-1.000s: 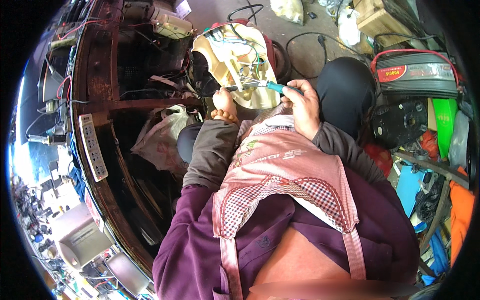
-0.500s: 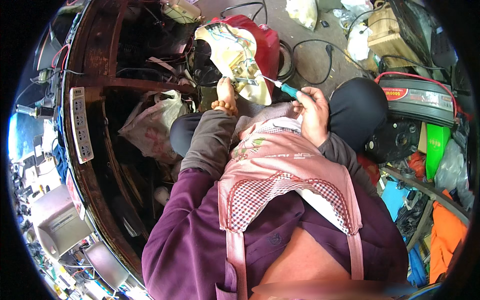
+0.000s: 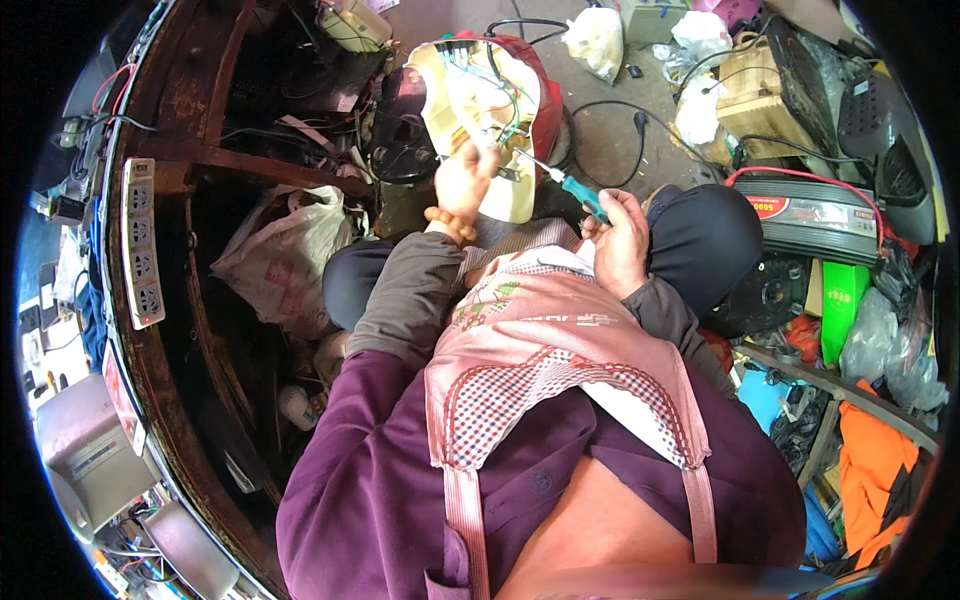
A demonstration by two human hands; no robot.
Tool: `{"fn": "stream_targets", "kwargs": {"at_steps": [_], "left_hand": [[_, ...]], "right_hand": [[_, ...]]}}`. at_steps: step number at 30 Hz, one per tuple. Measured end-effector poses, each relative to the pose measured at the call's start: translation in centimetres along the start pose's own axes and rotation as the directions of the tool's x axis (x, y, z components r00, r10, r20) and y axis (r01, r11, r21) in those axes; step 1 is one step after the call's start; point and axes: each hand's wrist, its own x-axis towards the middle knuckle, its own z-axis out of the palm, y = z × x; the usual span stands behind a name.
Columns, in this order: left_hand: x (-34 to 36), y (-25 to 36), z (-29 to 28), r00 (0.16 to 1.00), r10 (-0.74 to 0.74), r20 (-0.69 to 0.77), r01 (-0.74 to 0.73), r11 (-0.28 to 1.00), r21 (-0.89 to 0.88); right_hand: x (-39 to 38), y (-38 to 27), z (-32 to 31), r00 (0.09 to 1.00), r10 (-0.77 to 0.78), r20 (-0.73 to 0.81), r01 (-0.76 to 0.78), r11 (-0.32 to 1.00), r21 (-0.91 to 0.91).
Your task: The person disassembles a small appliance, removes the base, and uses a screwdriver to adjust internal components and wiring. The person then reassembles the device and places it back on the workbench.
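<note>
An appliance with a red outer shell (image 3: 546, 110) and an opened cream housing (image 3: 440, 85) lies in front of me. Coloured wires (image 3: 500, 85) run inside the housing. My left hand (image 3: 463, 185), with a brown bead bracelet at its wrist, reaches over the housing's near left part. Its fingers are drawn together and slightly blurred; what they hold, if anything, I cannot make out. My right hand (image 3: 622, 240) grips a screwdriver (image 3: 582, 195) by its teal handle. The shaft points up and left to the inside of the housing; whether its tip touches a part is unclear.
A black plug cable (image 3: 640, 125) lies on the floor beyond my right knee. A wooden block (image 3: 755, 95) and a grey inverter box (image 3: 815, 215) stand at the right. To the left are a dark wooden frame (image 3: 165, 385), a power strip (image 3: 143, 245) and a plastic bag (image 3: 290, 250).
My left hand has moved right and over the housing, its fingers now higher than the cream edge. The housing is turned slightly, showing more wires. The screwdriver stays in my right hand, slightly lower.
</note>
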Motion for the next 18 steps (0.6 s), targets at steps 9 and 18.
{"fn": "stream_targets", "kwargs": {"at_steps": [9,18], "left_hand": [[2.7,2.0,2.4,0.986,-0.108,0.129,0.114,0.993,-0.039],[-0.8,-0.3,3.5,0.95,0.137,0.281,-0.104,0.986,-0.128]], "right_hand": [[0.4,-0.3,-1.5,1.0,-0.029,-0.009,0.03,0.993,0.111],[-1.4,-3.0,0.3,0.9,0.194,0.391,-0.177,0.981,-0.08]]}}
